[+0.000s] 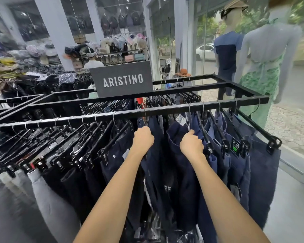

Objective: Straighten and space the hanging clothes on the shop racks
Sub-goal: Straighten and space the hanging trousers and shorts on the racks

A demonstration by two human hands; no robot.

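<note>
Hands (143,138) (191,143) tight around navy trousers (175,155)

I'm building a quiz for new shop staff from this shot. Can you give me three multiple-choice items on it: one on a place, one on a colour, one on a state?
1. Where does the ARISTINO sign stand?
A. On top of the black rack
B. On the floor
C. On the glass door

2. What colour are the trousers that the left hand and right hand grip?
A. Grey
B. Navy
C. Red

3. How do the fingers of the two hands lie?
A. Flat and straight on both
B. Curled on one, hanging idle on the other
C. Curled round the trousers' tops on both

Answers:
1 A: the sign sits on the rack's upper bars.
2 B: the cloth under both hands is dark blue.
3 C: both fists are closed on the waistbands just below the rail.
</note>
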